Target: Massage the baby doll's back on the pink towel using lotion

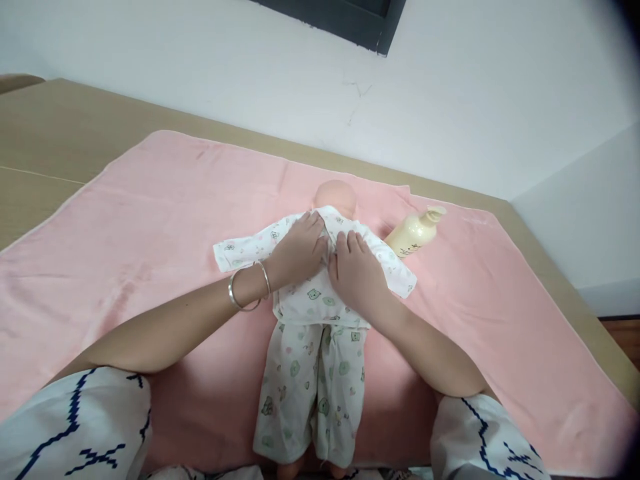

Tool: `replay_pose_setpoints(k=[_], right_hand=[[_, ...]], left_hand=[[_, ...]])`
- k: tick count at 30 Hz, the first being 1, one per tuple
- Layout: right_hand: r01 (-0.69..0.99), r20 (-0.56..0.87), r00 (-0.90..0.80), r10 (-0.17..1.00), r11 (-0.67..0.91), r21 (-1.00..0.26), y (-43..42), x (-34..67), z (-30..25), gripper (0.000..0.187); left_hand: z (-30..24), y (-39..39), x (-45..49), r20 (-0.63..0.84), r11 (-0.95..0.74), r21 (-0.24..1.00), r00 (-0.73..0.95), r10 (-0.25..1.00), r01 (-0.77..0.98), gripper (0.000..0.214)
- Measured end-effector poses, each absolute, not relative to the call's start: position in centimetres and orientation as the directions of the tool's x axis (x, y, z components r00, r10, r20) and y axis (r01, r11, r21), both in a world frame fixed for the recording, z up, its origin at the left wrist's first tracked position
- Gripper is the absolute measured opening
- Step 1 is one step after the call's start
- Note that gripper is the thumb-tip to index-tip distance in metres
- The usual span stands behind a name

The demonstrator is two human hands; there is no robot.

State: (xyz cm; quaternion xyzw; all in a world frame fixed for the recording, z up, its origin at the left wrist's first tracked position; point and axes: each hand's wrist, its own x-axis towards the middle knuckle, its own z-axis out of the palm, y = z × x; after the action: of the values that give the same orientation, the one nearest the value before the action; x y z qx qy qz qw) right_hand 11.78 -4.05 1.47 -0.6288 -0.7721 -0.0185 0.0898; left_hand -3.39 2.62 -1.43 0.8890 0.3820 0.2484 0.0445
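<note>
A baby doll lies stretched out on a pink blanket, its bald head away from me and its feet at the near edge. It wears a white long-sleeved shirt with small green prints and matching trousers. My left hand, with two silver bangles at the wrist, is closed on the shirt's upper front near the collar. Just beside it, my right hand has its fingers bent on the other side of the shirt's opening. The fingertips and the cloth between them are partly hidden.
A cream pump bottle leans or lies right of the doll, by its sleeve. Beneath everything, the pink blanket covers much of a wooden table. A white wall with a dark frame rises behind.
</note>
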Motion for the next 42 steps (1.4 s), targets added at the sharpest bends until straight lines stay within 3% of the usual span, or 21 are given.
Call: replay_pose_setpoints(k=[3,6,11,16,18,21,25,30,33,38,42], right_hand=[[0.965,0.133,-0.241,0.961,0.252,-0.077,-5.6,11.3,1.7,0.058],[0.954,0.121,-0.224,0.967,0.243,-0.177,-3.9,12.4,1.7,0.056],[0.914,0.151,-0.244,0.958,0.279,-0.296,-1.1,13.6,1.0,0.05],[0.934,0.212,-0.243,0.947,0.288,-0.214,-4.3,11.8,0.9,0.058],[0.93,0.209,-0.266,0.941,0.307,-0.2,-4.7,11.8,1.1,0.058],[0.911,0.19,-0.281,0.941,0.324,-0.256,-2.6,13.3,1.3,0.052],[0.888,0.225,-0.29,0.93,0.349,-0.3,0.7,14.9,0.9,0.048],[0.944,0.217,-0.242,0.946,0.281,-0.172,-2.8,12.8,1.1,0.055],[0.939,0.202,-0.301,0.932,0.327,-0.11,-4.8,12.1,1.9,0.053],[0.933,0.18,-0.244,0.953,0.282,-0.225,-1.3,14.2,2.0,0.048],[0.958,0.152,-0.218,0.964,0.242,-0.156,-0.6,14.3,1.7,0.052]], left_hand=[[-2.0,3.2,-3.3,0.417,-0.661,0.287,0.53,0.738,0.694,0.049],[-2.1,1.0,-2.6,0.394,-0.603,0.32,0.477,0.786,0.73,0.053],[-1.4,-1.4,-2.3,0.358,-0.636,0.361,0.528,0.77,0.682,0.052],[-1.6,1.8,-3.1,0.414,-0.728,0.292,0.604,0.681,0.62,0.048],[-1.7,2.1,-3.0,0.404,-0.708,0.288,0.588,0.701,0.645,0.048],[-1.5,0.4,-2.4,0.367,-0.621,0.32,0.51,0.778,0.716,0.051],[-0.8,-1.6,-2.1,0.332,-0.631,0.327,0.54,0.774,0.704,0.053],[-0.6,1.5,-3.0,0.283,-0.616,0.36,0.547,0.788,0.7,0.052],[-0.9,2.2,-3.0,0.309,-0.597,0.343,0.513,0.801,0.725,0.052],[-1.1,-2.0,-2.0,0.368,-0.597,0.272,0.492,0.789,0.755,0.054],[-0.7,-2.3,-2.0,0.389,-0.653,0.204,0.551,0.738,0.73,0.052]])
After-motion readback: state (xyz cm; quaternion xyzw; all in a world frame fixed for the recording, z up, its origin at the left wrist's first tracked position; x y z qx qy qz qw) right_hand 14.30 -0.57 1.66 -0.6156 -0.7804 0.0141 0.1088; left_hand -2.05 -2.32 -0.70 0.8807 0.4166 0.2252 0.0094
